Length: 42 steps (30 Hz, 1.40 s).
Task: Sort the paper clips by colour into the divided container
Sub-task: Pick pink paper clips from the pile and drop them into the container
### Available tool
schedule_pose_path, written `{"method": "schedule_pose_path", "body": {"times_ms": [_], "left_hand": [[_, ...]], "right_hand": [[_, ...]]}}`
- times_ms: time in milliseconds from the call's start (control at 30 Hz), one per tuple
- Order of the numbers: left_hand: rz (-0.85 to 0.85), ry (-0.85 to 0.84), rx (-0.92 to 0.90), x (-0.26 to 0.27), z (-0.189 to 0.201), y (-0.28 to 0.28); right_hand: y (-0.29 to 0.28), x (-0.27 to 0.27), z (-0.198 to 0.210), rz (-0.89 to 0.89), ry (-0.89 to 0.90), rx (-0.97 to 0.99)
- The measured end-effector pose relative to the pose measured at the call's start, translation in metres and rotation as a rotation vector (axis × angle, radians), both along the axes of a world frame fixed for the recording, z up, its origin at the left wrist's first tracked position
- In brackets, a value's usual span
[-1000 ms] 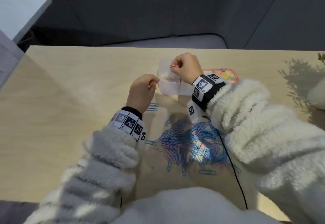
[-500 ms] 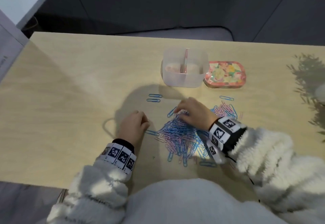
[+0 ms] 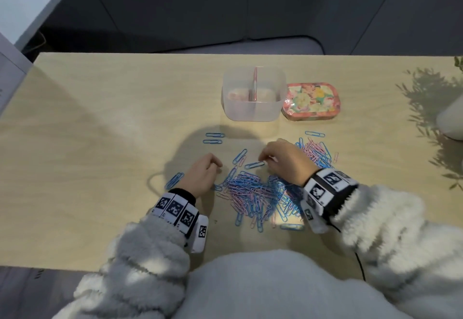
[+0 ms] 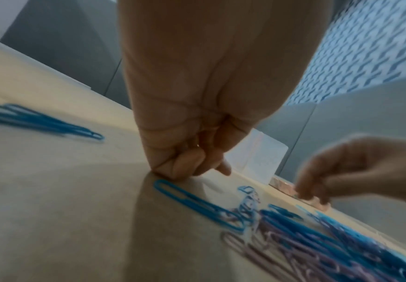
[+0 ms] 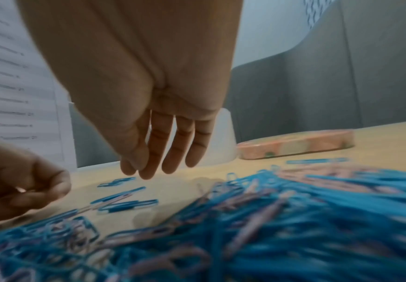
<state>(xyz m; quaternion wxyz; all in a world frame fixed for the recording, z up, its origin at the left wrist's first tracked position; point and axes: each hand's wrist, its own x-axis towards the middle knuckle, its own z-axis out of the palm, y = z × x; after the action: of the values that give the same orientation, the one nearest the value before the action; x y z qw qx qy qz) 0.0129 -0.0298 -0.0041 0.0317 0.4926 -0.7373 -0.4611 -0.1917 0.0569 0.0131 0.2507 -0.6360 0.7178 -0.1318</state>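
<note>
My right hand hangs relaxed, holding nothing, over the blue-and-pink wire paper-clip heap on the light wooden table. Left hand curled, contents unclear. Clear divided plastic container sits beyond, nearer the right.

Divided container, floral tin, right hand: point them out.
Divided container (image 3: pixel 253 112), head view, front wall.
Floral tin (image 3: pixel 312 99), head view, lid centre.
Right hand (image 3: pixel 288 162), head view, back of hand.

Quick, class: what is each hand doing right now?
Left hand: fingers curled, knuckles on the table, nothing visibly held.
Right hand: fingers straight, open, hovering above the paper clips.
</note>
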Motion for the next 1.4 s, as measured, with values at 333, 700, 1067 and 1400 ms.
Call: {"method": "schedule_pose_path", "body": {"times_ms": [333, 700, 1067, 1400], "left_hand": [[-0.169, -0.182, -0.215, -0.015, -0.004, -0.001], [-0.047, -0.136, -0.407, -0.003, -0.004, -0.022], [-0.317, -0.137, -0.355, -0.028, -0.013, 0.002], [-0.093, 0.025, 0.034, 0.01, -0.004, -0.016]], "right_hand": [[-0.046, 0.032, -0.012, 0.132, 0.059, 0.162], [-0.024, 0.008, -0.011, -0.24, -0.174, -0.049], [0.002, 0.034, -0.025, -0.108, -0.062, 0.172], [0.009, 0.043, -0.002, -0.024, -0.004, 0.053]]}}
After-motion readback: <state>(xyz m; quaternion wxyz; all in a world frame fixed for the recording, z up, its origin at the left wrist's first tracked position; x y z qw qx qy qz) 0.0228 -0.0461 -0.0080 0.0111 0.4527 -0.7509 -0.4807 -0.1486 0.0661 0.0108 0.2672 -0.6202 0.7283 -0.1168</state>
